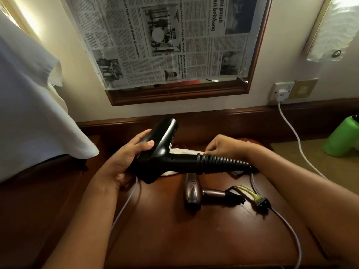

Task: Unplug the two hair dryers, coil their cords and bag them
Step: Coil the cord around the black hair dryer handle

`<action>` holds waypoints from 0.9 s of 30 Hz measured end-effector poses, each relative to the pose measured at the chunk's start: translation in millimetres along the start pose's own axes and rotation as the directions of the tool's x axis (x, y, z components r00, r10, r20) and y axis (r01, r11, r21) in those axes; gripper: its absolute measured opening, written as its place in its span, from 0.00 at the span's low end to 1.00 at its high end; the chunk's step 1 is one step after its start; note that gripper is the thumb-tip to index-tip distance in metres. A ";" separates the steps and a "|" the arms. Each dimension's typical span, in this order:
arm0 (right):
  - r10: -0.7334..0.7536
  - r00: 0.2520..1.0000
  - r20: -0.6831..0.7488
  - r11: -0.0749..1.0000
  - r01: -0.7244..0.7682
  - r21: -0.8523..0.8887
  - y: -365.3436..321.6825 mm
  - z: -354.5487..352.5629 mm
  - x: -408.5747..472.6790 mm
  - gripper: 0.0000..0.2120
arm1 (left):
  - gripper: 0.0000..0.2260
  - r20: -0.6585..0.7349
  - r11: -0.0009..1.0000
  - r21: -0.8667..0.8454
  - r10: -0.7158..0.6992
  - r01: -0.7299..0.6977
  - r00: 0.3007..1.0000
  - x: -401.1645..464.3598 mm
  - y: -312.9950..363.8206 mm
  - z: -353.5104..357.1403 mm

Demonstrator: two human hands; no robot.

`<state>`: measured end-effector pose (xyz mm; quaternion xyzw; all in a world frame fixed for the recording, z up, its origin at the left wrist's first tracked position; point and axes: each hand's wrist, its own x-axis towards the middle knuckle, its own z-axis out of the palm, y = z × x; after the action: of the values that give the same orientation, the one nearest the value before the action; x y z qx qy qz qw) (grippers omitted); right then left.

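My left hand (pixel 129 156) grips the barrel of a large black hair dryer (pixel 167 154), held above the wooden table (pixel 194 239) with its ribbed handle pointing right. My right hand (pixel 223 145) pinches a white bag (pixel 186 152) lying just behind that handle. A smaller bronze hair dryer (pixel 192 193) lies on the table below, with a dark bundled cord (pixel 236 198) and a worn plug (pixel 260 200) beside it. A pale cord (pixel 124 208) trails off the front of the table. A white plug (pixel 281 95) sits in the wall socket at the right.
A mirror covered with newspaper (pixel 165 41) hangs on the wall ahead. White cloth (pixel 29 113) drapes at the left. A green bottle (pixel 343 136) lies on the carpet at the right, next to a white cord (pixel 295 136) running down from the socket.
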<state>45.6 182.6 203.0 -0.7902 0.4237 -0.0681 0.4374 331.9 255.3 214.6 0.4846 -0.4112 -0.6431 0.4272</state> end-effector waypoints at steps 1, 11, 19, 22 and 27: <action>-0.009 1.000 0.019 1.000 0.009 0.022 -2.5 -5.2 -2.6 0.13 | 0.41 -0.007 1.000 -0.003 0.003 -0.003 1.000 0.4 -0.5 0.1; -0.074 0.991 0.112 0.996 0.069 0.047 -24.0 -37.4 -6.9 0.05 | 0.30 -0.039 0.996 0.091 0.008 -0.004 0.999 7.8 -4.8 13.0; -0.115 0.993 0.037 0.881 0.120 -0.458 -48.6 -28.4 -4.5 0.07 | 0.25 -0.197 0.968 0.249 0.085 -0.034 0.977 17.9 -10.7 26.4; -0.131 0.991 0.030 0.748 0.119 -0.653 -56.7 -23.9 -6.7 0.09 | 0.27 -0.266 0.955 0.292 0.132 -0.051 0.955 21.6 -18.2 29.2; -0.163 0.987 -0.007 0.543 0.083 -0.836 -63.5 -17.5 -14.9 0.10 | 0.31 -0.339 0.961 0.270 0.156 -0.063 0.928 27.3 -27.9 31.2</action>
<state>66.6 198.8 265.2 -0.9270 0.3669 0.0768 -0.0125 292.7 241.3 186.9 0.6198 -0.4324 -0.4615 0.4645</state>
